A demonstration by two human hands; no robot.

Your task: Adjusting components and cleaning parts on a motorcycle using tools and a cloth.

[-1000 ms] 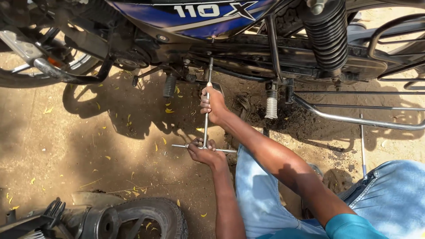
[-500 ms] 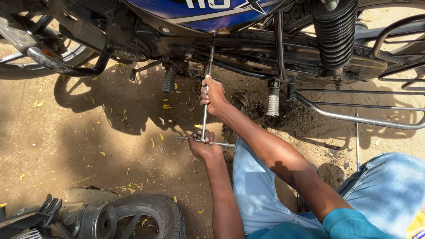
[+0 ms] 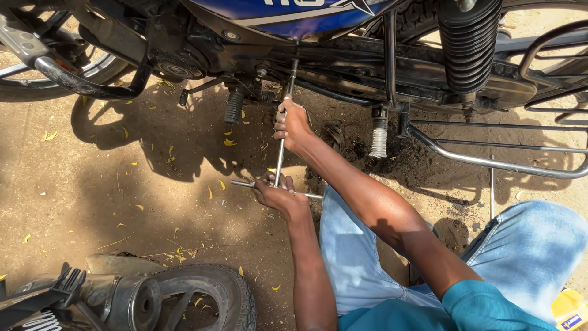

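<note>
Both hands, left (image 3: 278,197) on the crossbar, right (image 3: 293,125) at twelve o'clock, have kept clamping the T-wrench (image 3: 280,153) under the motorcycle (image 3: 343,58), barely shifted.

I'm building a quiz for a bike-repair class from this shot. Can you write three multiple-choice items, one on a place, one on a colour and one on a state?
1. Where does the left hand grip the T-handle wrench?
A. On the crossbar at its lower end
B. At the tip under the motorcycle
C. Nowhere

2. What colour is the motorcycle's side panel?
A. Red
B. Blue
C. Yellow

3. How is the right hand?
A. Open and flat on the ground
B. Closed around the wrench's shaft
C. Resting on the knee

Answers: 1 A, the fingers wrap the crossbar; 2 B, the panel is blue with white stripes; 3 B, the fist encloses the upright shaft.
</note>
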